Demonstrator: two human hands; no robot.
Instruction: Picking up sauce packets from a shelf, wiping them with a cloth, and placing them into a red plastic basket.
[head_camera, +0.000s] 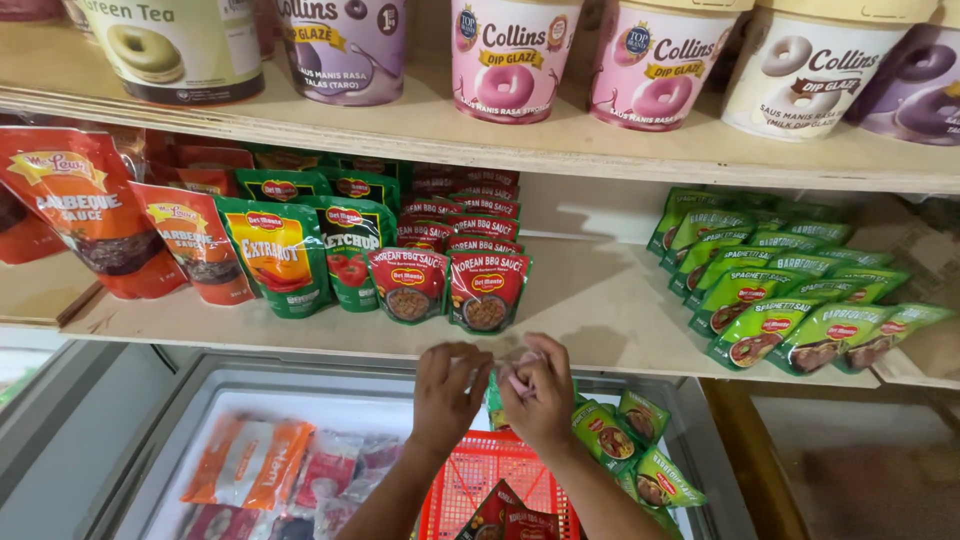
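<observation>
Left hand (447, 388), right hand (540, 392) pinching pink wrapper (518, 375) at shelf edge (620, 365) (bare shelf above).

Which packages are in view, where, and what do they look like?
Tubs: top shelf, a row, round; pink, purple, cream.
Red pouches: middle shelf, centre, stacked rows.
Green pouches: middle shelf, right, overlapping.
Orange-red pouches: middle shelf, left.
Basket: red, below hands.
Left hand, right hand: pinching something small, pinkish.
</observation>
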